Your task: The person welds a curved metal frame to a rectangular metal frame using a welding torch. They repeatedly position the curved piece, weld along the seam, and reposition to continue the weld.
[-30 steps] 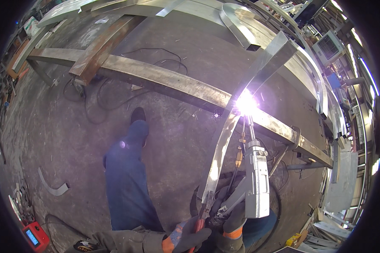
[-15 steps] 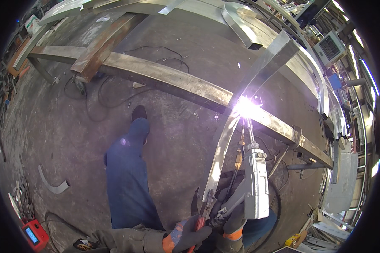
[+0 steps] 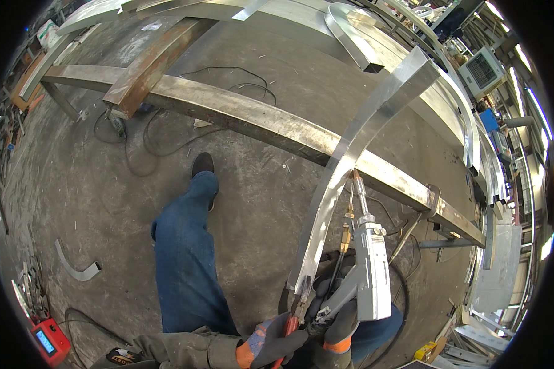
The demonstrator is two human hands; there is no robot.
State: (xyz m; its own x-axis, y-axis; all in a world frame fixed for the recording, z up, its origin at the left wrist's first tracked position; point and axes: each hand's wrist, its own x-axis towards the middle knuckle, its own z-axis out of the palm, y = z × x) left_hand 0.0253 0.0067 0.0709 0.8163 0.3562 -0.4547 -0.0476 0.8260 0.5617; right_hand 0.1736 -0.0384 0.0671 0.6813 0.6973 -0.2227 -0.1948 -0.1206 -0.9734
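Head view, hours read with twelve at the top: the gloved left hand is closed around the red handles of the pliers, whose nose, at one o'clock from the hand, meets the lower end of the strip. Between two and three o'clock, just beside it, the gloved right hand is curled around the handle of the torch; some of its fingers are hidden, so I cannot tell how tightly they close.

The torch's body stands at one o'clock from the right hand. Its nozzle points between eleven and twelve, the tip beside the strip's right edge and near the beam; I cannot tell whether it touches either.

The strip, shiny and curved, runs from the pliers toward one o'clock, crosses over the beam and ends beyond it. The beam slants from ten toward four o'clock.

Seen from the left hand, a trouser leg lies between ten and eleven, a rusty bar across the beam at eleven, a curved offcut between nine and ten, and a red meter at nine.
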